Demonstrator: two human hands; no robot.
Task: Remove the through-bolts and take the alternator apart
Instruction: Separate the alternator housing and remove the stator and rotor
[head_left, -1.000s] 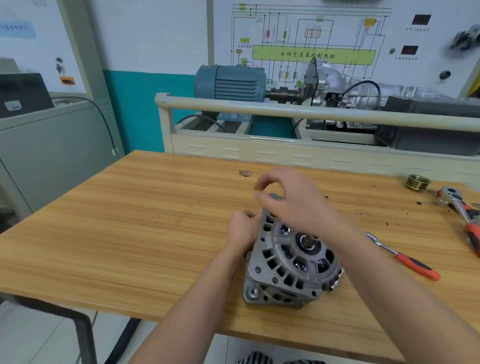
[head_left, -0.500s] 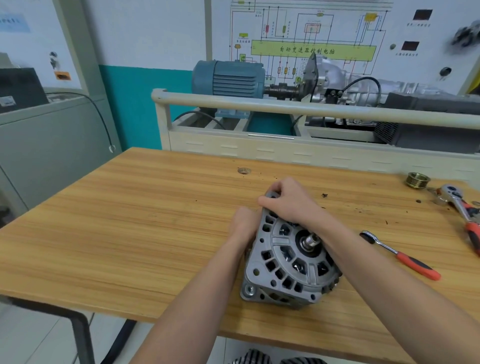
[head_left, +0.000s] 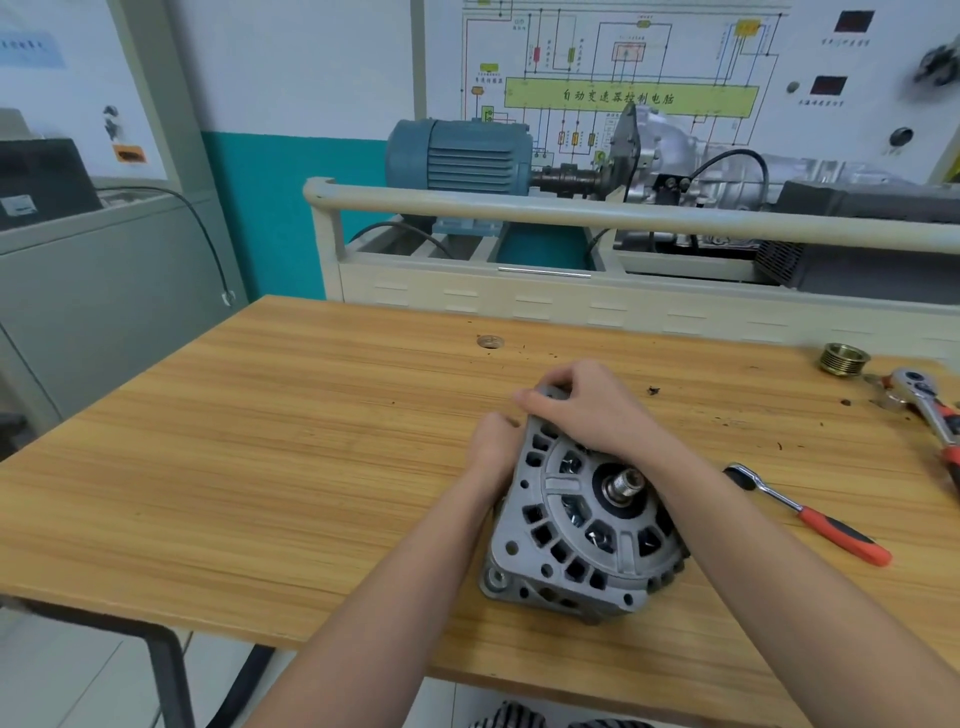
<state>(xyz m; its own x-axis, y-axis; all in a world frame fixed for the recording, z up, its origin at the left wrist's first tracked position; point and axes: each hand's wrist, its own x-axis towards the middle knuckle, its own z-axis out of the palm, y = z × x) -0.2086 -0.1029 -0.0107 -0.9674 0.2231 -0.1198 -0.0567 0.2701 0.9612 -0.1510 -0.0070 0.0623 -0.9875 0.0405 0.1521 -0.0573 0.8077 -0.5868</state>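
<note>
A grey cast alternator (head_left: 576, 525) stands tilted on the wooden table (head_left: 270, 467), its vented front face and bare threaded shaft (head_left: 626, 486) turned toward me. My left hand (head_left: 491, 449) grips the housing's left edge from behind. My right hand (head_left: 584, 410) lies over the top of the housing, its fingers curled round the upper mounting ear. Whether a bolt sits between those fingers is hidden.
A small ratchet with a red handle (head_left: 810, 519) lies just right of the alternator. A larger ratchet (head_left: 930, 410) and a brass grooved pulley (head_left: 844, 358) lie at the far right. A washer (head_left: 489, 341) rests mid-table. A training rig with a blue motor (head_left: 457, 156) stands behind.
My right hand, raised above the alternator with pinched fingers a second ago, has come down onto the top of the housing. The left hand has stayed on the left edge.
</note>
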